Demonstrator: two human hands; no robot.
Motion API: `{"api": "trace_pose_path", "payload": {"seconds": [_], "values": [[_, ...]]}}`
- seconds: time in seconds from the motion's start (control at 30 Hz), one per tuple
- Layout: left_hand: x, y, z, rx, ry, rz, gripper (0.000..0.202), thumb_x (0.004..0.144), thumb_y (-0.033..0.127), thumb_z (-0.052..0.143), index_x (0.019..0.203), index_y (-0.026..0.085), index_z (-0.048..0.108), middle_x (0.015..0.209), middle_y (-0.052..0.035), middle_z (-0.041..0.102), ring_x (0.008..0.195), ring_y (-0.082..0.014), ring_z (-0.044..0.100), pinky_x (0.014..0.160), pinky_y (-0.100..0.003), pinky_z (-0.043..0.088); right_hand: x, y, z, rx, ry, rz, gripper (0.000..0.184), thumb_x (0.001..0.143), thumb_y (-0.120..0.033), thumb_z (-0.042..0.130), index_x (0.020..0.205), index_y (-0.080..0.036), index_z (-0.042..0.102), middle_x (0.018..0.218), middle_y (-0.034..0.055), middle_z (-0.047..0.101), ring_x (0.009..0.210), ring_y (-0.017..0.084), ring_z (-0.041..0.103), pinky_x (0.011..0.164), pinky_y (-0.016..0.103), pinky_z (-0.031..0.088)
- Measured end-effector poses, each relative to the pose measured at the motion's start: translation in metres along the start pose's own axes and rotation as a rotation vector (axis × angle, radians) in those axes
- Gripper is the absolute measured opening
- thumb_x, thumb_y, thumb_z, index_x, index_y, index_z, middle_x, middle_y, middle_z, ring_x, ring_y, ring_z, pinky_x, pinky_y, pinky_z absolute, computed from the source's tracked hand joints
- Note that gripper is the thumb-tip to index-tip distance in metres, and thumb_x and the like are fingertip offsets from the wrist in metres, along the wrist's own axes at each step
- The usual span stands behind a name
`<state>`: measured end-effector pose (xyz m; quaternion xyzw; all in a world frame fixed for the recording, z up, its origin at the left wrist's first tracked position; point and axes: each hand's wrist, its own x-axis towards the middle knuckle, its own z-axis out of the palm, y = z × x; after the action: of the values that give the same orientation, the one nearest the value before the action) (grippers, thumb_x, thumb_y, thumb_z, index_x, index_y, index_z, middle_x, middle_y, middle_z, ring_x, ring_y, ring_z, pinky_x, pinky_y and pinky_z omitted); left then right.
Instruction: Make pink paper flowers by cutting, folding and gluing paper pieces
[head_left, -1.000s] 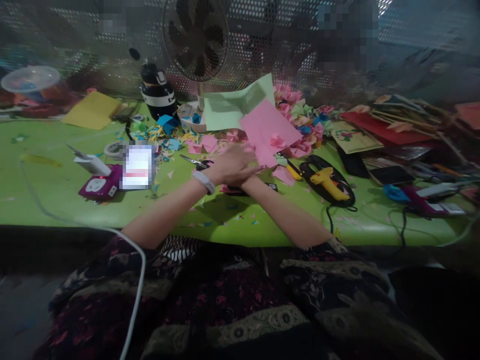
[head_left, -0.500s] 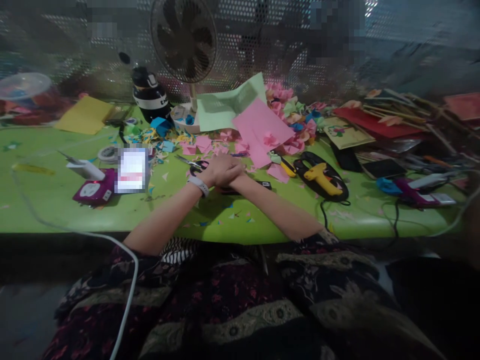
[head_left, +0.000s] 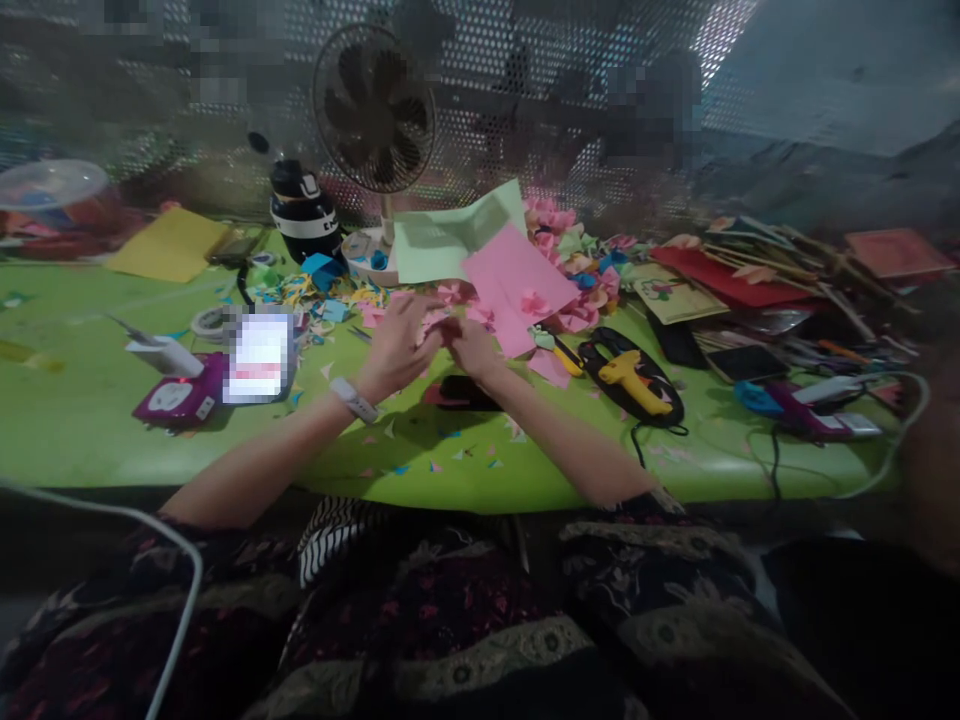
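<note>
My left hand [head_left: 396, 343] and my right hand [head_left: 471, 347] are raised a little over the green table [head_left: 90, 420], fingertips meeting on a small pink paper piece [head_left: 437, 322]. Both hands pinch it from either side. A pale band sits on my left wrist [head_left: 352, 399]. A dark flat object [head_left: 459, 391] lies on the table just under the hands. A larger pink sheet [head_left: 517, 280] and a light green sheet [head_left: 450, 235] lean just behind them.
A small fan [head_left: 373, 110] and a black bottle [head_left: 301, 212] stand at the back. A yellow glue gun [head_left: 634, 375] lies at the right, folded paper flowers [head_left: 581, 260] behind it. Paper scraps, a tape roll [head_left: 208, 322], a purple device [head_left: 172, 400] and cables lie about.
My hands lay crossed and flat on the table before; now they have lifted apart and hold a small pink paper piece between them. The view has tilted slightly.
</note>
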<state>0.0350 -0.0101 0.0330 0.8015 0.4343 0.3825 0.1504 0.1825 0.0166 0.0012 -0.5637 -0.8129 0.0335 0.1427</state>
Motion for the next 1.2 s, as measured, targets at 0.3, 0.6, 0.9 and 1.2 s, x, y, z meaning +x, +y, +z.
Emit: {"api": "trace_pose_path", "payload": {"seconds": [0.3, 0.6, 0.9, 1.2], "values": [[-0.015, -0.021, 0.000, -0.379, -0.616, -0.499, 0.021, 0.080, 0.022, 0.063, 0.098, 0.015, 0.072, 0.062, -0.0019, 0.067, 0.054, -0.0145, 0.061, 0.052, -0.023, 0.043, -0.031, 0.023, -0.071, 0.579, -0.322, -0.117, 0.032, 0.088, -0.042, 0.066, 0.105, -0.016, 0.072, 0.104, 0.0081, 0.075, 0.093, 0.019, 0.067, 0.083, 0.031, 0.050], [-0.022, -0.043, 0.018, -0.781, -0.731, -0.560, 0.035, 0.072, 0.026, 0.085, 0.097, 0.014, 0.063, 0.073, -0.0032, 0.073, 0.061, -0.0145, 0.068, 0.060, -0.025, 0.052, -0.035, 0.028, -0.069, 0.180, -0.544, -0.353, 0.029, 0.083, -0.042, 0.074, 0.097, -0.018, 0.073, 0.089, 0.0046, 0.070, 0.078, 0.018, 0.058, 0.066, 0.028, 0.033], [-0.016, -0.046, 0.005, -0.666, -0.691, -0.457, 0.027, 0.082, 0.029, 0.079, 0.100, 0.015, 0.065, 0.077, -0.0074, 0.075, 0.060, -0.0163, 0.070, 0.054, -0.025, 0.051, -0.040, 0.026, -0.084, 0.064, -0.425, -0.307, 0.025, 0.088, -0.038, 0.066, 0.105, -0.021, 0.074, 0.100, 0.0062, 0.074, 0.086, 0.021, 0.063, 0.068, 0.029, 0.036], [0.000, -0.058, -0.021, -0.754, -0.481, -0.363, 0.037, 0.083, 0.028, 0.079, 0.117, 0.015, 0.067, 0.085, -0.0071, 0.075, 0.067, -0.0140, 0.072, 0.054, -0.022, 0.054, -0.032, 0.041, -0.074, 0.116, -0.254, -0.115, 0.039, 0.082, -0.034, 0.072, 0.118, -0.021, 0.073, 0.120, 0.0119, 0.073, 0.106, 0.030, 0.066, 0.081, 0.037, 0.049]]}}
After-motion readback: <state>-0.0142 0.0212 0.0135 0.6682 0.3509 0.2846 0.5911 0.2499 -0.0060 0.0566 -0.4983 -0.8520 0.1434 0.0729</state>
